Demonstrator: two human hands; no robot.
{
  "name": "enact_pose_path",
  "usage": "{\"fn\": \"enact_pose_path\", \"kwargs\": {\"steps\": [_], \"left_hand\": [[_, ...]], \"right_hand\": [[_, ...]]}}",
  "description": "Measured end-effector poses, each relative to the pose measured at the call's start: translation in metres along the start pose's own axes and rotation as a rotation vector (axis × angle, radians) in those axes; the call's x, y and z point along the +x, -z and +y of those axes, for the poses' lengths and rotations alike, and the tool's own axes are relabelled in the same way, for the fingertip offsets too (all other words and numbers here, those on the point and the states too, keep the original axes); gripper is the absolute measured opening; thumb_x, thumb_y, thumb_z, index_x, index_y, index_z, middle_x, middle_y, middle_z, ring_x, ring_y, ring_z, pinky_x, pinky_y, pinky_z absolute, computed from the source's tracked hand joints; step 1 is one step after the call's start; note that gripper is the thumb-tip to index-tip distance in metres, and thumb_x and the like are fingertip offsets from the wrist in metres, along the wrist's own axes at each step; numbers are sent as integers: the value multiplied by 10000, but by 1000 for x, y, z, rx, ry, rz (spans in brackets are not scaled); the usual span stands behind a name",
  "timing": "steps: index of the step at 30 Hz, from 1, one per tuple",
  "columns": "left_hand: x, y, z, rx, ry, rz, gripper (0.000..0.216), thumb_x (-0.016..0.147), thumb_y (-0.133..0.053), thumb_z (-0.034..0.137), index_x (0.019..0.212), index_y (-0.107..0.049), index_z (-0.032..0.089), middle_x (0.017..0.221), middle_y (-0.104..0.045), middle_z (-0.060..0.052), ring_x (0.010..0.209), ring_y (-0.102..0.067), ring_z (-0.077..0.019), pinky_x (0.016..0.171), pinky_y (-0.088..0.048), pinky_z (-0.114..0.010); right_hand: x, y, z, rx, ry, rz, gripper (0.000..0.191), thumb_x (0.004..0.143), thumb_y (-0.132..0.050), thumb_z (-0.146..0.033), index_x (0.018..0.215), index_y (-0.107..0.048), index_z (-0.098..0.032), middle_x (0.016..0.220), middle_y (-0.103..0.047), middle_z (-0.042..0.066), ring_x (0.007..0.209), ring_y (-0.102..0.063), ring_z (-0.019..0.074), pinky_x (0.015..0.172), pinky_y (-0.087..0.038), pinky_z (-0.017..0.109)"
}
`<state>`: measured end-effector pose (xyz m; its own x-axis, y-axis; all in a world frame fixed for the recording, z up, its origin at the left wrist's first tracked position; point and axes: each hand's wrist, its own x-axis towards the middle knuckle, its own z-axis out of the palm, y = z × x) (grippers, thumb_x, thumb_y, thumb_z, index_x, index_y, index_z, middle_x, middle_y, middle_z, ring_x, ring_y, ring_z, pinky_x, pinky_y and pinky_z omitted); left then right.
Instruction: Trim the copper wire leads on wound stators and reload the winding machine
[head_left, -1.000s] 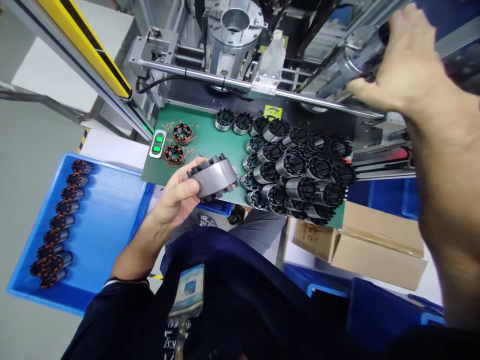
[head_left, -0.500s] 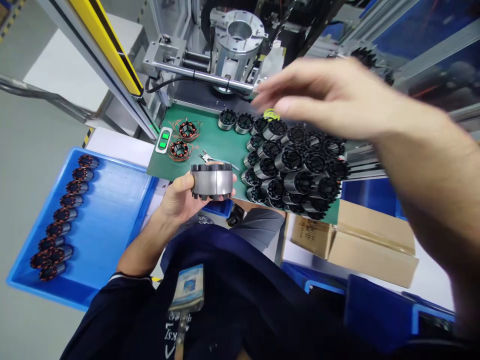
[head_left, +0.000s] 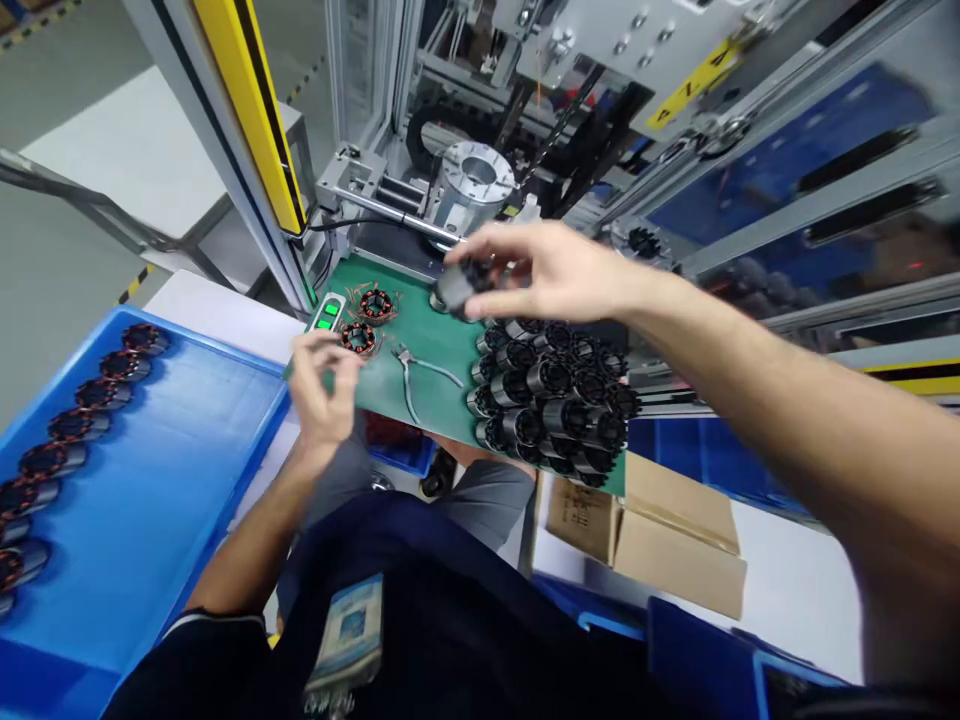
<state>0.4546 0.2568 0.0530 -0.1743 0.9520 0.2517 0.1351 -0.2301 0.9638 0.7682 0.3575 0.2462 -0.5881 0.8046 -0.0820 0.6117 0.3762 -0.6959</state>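
2 hands in frame. Right hand [head_left: 540,270] is gripping 1 metal ring [head_left: 459,290], blurred, over the back edge of the green worktop [head_left: 442,405]. At least 1 more ring shows partly hidden just beside it. Left hand [head_left: 322,390] looks empty, fingers bent and apart, near the front 1 of 2 copper-wound rings [head_left: 376,305]; can't tell if it touches.

Rest of worktop: 1 pliers [head_left: 406,357], handles spread; 1 switch panel [head_left: 328,314] with 2 green buttons; 1 pile of black-and-grey rings [head_left: 566,415] on the right, well over 10, overlapping too much for an exact count.

Blue tray [head_left: 172,440] at far left: 9 wound rings [head_left: 79,424] visible, a few cut by the frame edge. 1 cardboard box [head_left: 679,565] right of the worktop.

In the way: right forearm [head_left: 750,340] blocks part of the machine [head_left: 600,45] and the pile's back rows. 1 metal cylinder [head_left: 461,208] stands behind the right hand.
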Motion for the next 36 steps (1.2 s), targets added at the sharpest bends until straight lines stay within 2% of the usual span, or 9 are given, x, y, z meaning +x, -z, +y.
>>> {"fn": "enact_pose_path", "kwargs": {"steps": [3,7,11,16,20,22,26,31,36], "left_hand": [[28,12,-50,273,-94,332,339,1162,-541,575,1234,-544,243,870,-635,36,759,-672,-166,806,-533,-334],[42,11,-86,452,-31,276,280,1092,-673,471,1210,-634,220,849,-653,36,688,-590,-153,766,-434,-322],[36,9,-88,497,-4,279,287,1060,-683,474,1197,-662,223,808,-646,45,652,-573,-149,751,-435,-307],[33,9,-88,480,-22,313,261,1051,-671,479,1127,-656,230,772,-627,50,605,-549,-137,718,-437,-298],[33,9,-90,470,-48,331,218,1044,-687,442,1092,-674,230,745,-629,52,597,-559,-134,708,-433,-292],[33,8,-90,469,-48,330,205,1040,-692,432,1079,-682,231,735,-630,51,592,-558,-137,705,-437,-295],[33,8,-89,489,-42,329,188,1032,-695,420,1047,-698,233,720,-643,39,590,-556,-150,706,-442,-312],[33,7,-88,484,-53,331,179,1032,-701,407,1042,-711,229,711,-650,37,584,-551,-151,703,-431,-313],[31,7,-87,505,-33,311,204,1051,-678,437,1027,-703,236,696,-630,40,577,-549,-153,700,-431,-312]], "right_hand": [[44,45,31,-220,-129,363,751,848,-1045,-558,1465,-790,-215,1425,-820,151,1086,-677,239,1008,-576,449],[97,74,64,-468,-287,560,708,848,-1039,-501,1434,-794,-187,1402,-843,142,1195,-723,266,1168,-589,518],[124,79,90,-631,-370,496,710,875,-972,-719,1367,-839,-224,1341,-870,127,1293,-790,340,1197,-621,562],[139,97,108,-682,-357,359,680,703,-1105,-674,1257,-915,-329,1177,-907,72,1228,-844,428,1219,-660,662],[151,113,109,-678,-326,235,629,692,-1126,-670,1201,-927,-359,1140,-910,53,1227,-854,437,1259,-658,682],[157,117,108,-680,-341,187,634,775,-1056,-758,1222,-925,-328,1198,-912,67,1245,-857,408,1288,-651,641],[167,125,106,-671,-371,82,824,1073,-618,-925,1316,-910,-193,1375,-883,135,1379,-829,324,1378,-559,531],[163,117,103,-699,-369,60,870,1080,-585,-941,1442,-881,-207,1499,-842,150,1502,-767,356,1415,-521,541],[138,70,86,-782,-443,70,1108,1097,-667,-851,1834,-491,-42,1875,-491,297,1785,-441,502,1476,-384,715]]}}
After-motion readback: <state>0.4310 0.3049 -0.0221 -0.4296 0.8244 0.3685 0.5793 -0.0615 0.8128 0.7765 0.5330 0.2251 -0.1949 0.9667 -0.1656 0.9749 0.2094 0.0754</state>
